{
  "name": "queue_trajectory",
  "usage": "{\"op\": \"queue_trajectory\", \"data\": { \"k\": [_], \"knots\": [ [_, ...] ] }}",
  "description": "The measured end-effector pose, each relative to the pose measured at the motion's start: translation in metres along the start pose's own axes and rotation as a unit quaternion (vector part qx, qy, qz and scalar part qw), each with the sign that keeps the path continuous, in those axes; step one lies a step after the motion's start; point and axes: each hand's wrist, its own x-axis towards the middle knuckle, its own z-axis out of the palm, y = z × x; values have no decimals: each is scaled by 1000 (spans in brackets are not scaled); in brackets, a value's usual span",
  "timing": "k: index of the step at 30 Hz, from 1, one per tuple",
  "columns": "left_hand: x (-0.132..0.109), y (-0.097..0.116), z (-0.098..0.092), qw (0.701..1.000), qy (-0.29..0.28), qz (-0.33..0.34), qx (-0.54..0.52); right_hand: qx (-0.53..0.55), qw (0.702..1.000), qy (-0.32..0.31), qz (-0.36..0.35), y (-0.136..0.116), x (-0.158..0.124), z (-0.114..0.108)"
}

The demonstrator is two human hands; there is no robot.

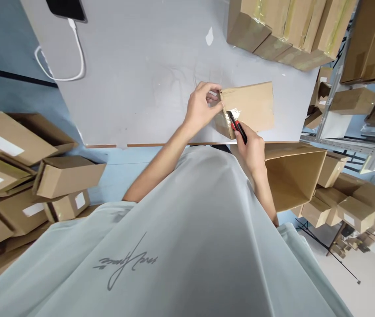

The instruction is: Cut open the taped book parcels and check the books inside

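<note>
**A knife (242,134) at the taped end of a small carton (253,105)**

My remote feed, read as a clock face, left to right.

8 to 9 o'clock: a heap of cartons (70,174), several with white labels, some with flaps standing open.

10 to 11: a dark phone (67,8) on the grey worktop (124,101). White cable (81,57) plugged into it, looping out past the worktop's left edge.

Just past 12: my left hand (200,105). Fingers half-curled, thumb and fingertips on the small carton's left end, holding it there.

Around 2: the small carton itself, lying near the front edge of the worktop. Shiny clear tape along its left end.

Nearly 3: my right hand (252,147). Fingers closed round the red-and-black knife, which points to 11 o'clock, its tip at the tape. Whether the blade has gone in, I cannot tell.

Between 1 and 2: a row of taped cartons (283,26), side by side on the worktop.

Just past 3: a large open carton (293,178) beyond the worktop's front edge, its inside in view.

Far right, 2 to 3: shelving (337,127) carrying boxes. Between 3 and 4: stacked boxes (355,211), one with a white label.
</note>
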Motion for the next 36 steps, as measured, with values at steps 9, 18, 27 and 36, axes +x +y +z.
{"op": "queue_trajectory", "data": {
  "k": [9,18,27,36],
  "knots": [
    [7,33,-7,999,-9,6,30,-118,992,-48,16,-16,6,-7],
    [7,61,-5,998,25,-52,26,-243,952,-158,100,-79,21,-27],
    [-4,60,-1,997,45,-49,50,-309,921,-206,119,-96,23,-34],
    [-2,55,-2,996,38,-46,60,-300,918,-240,94,-87,7,-37]
  ]
}}
